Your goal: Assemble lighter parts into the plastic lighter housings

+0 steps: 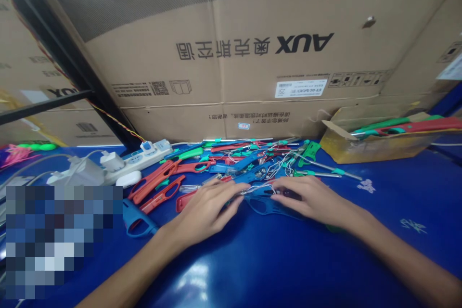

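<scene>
The left hand [209, 199] and the right hand [310, 195] face each other low over the glossy blue tabletop [216, 269]. Between them lies the blue plastic casing with a looped handle [269, 192], with a thin white wire [262, 186] across its upper side. The left fingertips are drawn narrow at the casing's left end; whether they pinch the wire or only rest beside it cannot be told. The right thumb and fingers are closed around a dark rounded piece [291, 194], its kind unclear.

Risk 1: wire damage. The wire bows loosely over the casing. Pressure from either hand could trap it against an edge, and a sideways pull could detach an end.

Risk 2: slippage. The tabletop looks slick. With a fingertip grip alone, uneven force from the right hand could turn the casing or slide it out from under the left.

Risk 3: snagging. Just beyond the hands lies a heap of metal rods with green plastic clips [337, 172], red plastic casings [155, 180] and loose white leads [276, 166]. Lifting or shifting the casing forward could hook a lead and drag neighbouring parts; small pieces could then be mixed up or lost.
</scene>
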Demonstrator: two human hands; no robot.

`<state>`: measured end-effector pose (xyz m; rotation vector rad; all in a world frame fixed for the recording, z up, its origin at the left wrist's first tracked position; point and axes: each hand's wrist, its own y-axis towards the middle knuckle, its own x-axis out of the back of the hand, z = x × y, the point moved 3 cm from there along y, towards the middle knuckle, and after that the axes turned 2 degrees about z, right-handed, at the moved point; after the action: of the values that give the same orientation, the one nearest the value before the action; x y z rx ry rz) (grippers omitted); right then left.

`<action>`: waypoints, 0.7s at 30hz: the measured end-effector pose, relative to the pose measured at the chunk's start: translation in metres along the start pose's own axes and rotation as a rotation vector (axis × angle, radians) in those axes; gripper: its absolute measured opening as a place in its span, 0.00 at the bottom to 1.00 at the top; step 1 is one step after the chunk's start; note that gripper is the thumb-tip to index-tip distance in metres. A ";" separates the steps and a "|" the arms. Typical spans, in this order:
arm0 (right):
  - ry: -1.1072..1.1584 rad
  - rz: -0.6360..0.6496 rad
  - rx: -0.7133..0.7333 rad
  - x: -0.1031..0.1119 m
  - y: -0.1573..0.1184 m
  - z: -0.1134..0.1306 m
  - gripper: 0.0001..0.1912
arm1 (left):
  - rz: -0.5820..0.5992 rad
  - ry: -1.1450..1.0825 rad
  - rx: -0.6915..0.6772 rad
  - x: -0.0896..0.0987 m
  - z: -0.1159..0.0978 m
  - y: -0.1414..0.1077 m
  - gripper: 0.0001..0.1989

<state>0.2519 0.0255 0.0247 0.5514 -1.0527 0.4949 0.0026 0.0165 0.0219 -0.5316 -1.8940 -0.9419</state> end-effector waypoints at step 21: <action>0.010 -0.056 -0.005 0.002 0.000 -0.001 0.16 | -0.009 -0.025 -0.012 0.004 -0.003 0.005 0.09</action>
<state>0.2531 0.0259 0.0258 0.5720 -1.0256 0.4456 0.0058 0.0177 0.0282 -0.5448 -1.9156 -0.9566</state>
